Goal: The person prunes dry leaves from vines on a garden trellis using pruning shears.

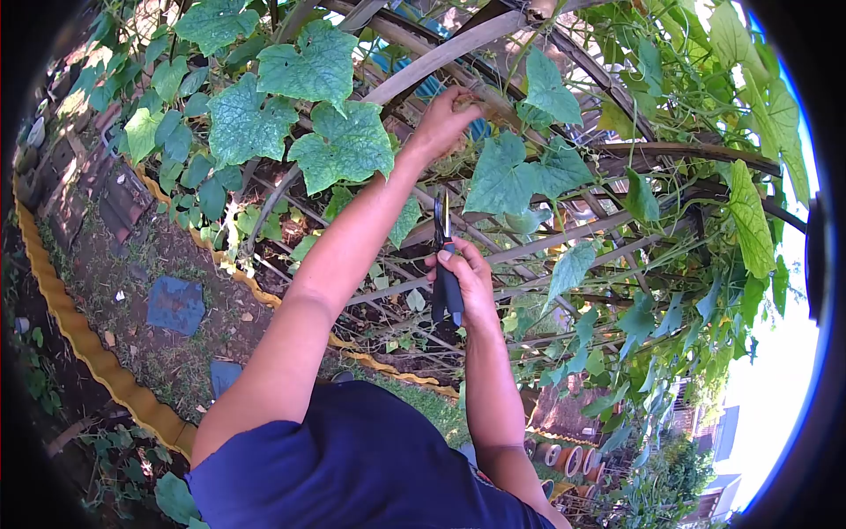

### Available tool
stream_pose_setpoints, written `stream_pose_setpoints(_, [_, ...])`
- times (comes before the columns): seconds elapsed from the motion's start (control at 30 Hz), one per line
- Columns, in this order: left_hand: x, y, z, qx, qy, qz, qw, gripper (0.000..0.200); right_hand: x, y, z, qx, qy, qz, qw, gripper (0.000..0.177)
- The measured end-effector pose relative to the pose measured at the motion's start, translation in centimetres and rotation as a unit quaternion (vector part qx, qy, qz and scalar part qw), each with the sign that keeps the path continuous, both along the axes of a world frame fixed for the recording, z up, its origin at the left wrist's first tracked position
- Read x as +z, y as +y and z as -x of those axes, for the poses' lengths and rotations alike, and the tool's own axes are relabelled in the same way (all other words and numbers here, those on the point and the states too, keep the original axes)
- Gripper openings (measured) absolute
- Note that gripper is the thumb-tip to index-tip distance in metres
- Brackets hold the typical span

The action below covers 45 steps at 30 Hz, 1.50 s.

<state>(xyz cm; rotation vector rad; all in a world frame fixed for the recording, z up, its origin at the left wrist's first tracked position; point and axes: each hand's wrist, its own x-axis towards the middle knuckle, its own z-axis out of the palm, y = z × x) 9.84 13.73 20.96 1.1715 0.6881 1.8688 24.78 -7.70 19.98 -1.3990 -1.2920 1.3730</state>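
Note:
My left hand reaches up into the vines, its fingers closed round a dry, brown plant piece beside a wooden pole. What exactly the fingertips pinch is partly hidden. Lower down, my right hand grips garden scissors by their black handles. The metal blades point upward and stand a little apart, below the left hand and not touching it. Broad green leaves hang left of my left wrist, and another leaf cluster hangs to the right of the blades.
A trellis of crossing wooden poles carries the vines overhead and to the right. Yellow wavy edging borders the soil path at left. A flat blue-grey piece lies on the ground. Round pots stand at lower right.

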Motion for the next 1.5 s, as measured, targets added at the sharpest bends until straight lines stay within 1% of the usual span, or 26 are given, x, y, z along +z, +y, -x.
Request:
stream_pose_setpoints(0.1, [1.7,-1.5,-0.3,0.110,0.183,0.002,0.977,0.049,0.4,0.0,0.2,-0.003,0.000,-0.001,1.000,0.045])
stream_pose_setpoints(0.13, [2.1,-1.6,-0.6,0.134,0.212,0.028,0.968,0.043,0.4,-0.1,0.1,-0.005,-0.001,0.002,1.000,0.046])
stream_pose_setpoints(0.23, [0.8,-1.2,-1.4,0.186,0.199,-0.011,0.962,0.035,0.4,-0.2,-0.3,-0.013,0.002,0.006,1.000,0.046])
stream_pose_setpoints(0.33, [-1.4,-2.2,-1.3,0.093,0.206,0.002,0.974,0.036,0.5,-0.2,-0.6,-0.022,0.017,0.006,1.000,0.047])
stream_pose_setpoints(0.43, [-2.1,-2.9,0.5,0.021,0.168,0.007,0.986,0.035,0.4,0.0,-0.8,-0.023,0.024,-0.004,0.999,0.048])
stream_pose_setpoints(0.57, [-2.0,-3.6,2.3,-0.021,0.102,0.000,0.995,0.033,1.0,0.6,-0.1,-0.020,0.025,-0.013,0.999,0.048])
stream_pose_setpoints(0.6, [-1.8,-3.6,2.7,-0.008,0.155,0.044,0.987,0.024,1.4,0.8,0.3,-0.021,0.021,-0.023,0.999,0.049])
stream_pose_setpoints(0.7, [-0.7,-5.0,2.9,0.035,0.080,0.053,0.995,0.022,1.8,1.4,0.7,-0.003,0.029,-0.036,0.999,0.049])
stream_pose_setpoints(0.73, [-0.8,-5.0,2.6,0.094,0.066,0.046,0.992,0.019,2.0,1.4,0.9,-0.005,0.031,-0.040,0.999,0.048])
stream_pose_setpoints(0.83, [-1.1,-5.0,2.6,0.111,0.073,0.042,0.990,0.017,1.7,1.4,0.9,0.003,0.028,-0.046,0.999,0.046])
stream_pose_setpoints(0.93, [-0.6,-5.4,2.9,0.119,0.166,0.059,0.977,0.022,1.6,1.0,0.9,-0.005,0.023,-0.038,0.999,0.045])
stream_pose_setpoints(1.03, [0.1,-5.6,2.2,0.167,0.195,-0.035,0.966,0.033,1.5,0.8,0.7,-0.002,0.025,-0.039,0.999,0.045])
stream_pose_setpoints(1.07, [0.7,-5.6,1.9,0.147,0.206,0.005,0.967,0.038,1.5,0.7,0.6,-0.005,0.026,-0.038,0.999,0.045])
stream_pose_setpoints(1.17, [2.5,-5.4,0.8,0.165,0.262,0.046,0.950,0.045,1.5,0.4,0.4,-0.017,0.025,-0.036,0.999,0.045])
stream_pose_setpoints(1.2, [2.4,-4.4,-0.1,0.229,0.238,0.006,0.944,0.043,1.5,0.3,0.3,-0.022,0.025,-0.038,0.999,0.045])
stream_pose_setpoints(1.3, [2.4,-2.8,-1.5,0.215,0.267,0.041,0.938,0.036,1.1,0.1,-0.3,-0.026,0.025,-0.039,0.999,0.045])
stream_pose_setpoints(1.4, [2.2,-2.0,-2.5,0.186,0.191,0.045,0.963,0.034,1.0,-0.2,-0.9,-0.032,0.024,-0.036,0.999,0.045])
stream_pose_setpoints(1.5, [0.9,-2.9,-2.6,0.177,0.152,0.031,0.972,0.028,1.0,-0.4,-1.4,-0.039,0.028,-0.034,0.998,0.045])
